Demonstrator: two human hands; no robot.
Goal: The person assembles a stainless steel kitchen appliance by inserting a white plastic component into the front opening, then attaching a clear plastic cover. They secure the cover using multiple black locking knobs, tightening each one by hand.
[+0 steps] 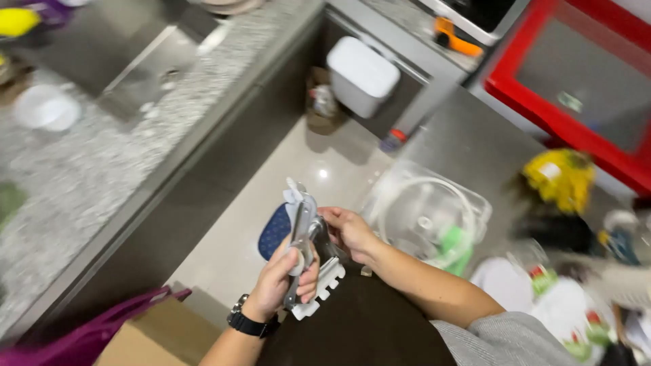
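Observation:
My left hand (283, 279), with a black watch on its wrist, is wrapped around a metal and white plastic kitchen tool (305, 254) held upright in front of me. My right hand (347, 230) grips the same tool from the right side near its dark middle part. A white toothed plastic piece (324, 290) sticks out below my left fingers. Behind the tool a blue oval thing (272, 232) shows against the floor. The picture is motion-blurred.
A grey speckled counter (88, 169) with a steel sink (146, 64) runs along the left. A white bin (361, 76) stands on the pale floor ahead. At right sit a clear plastic container (427, 213), a yellow object (561, 177), a red crate (576, 74).

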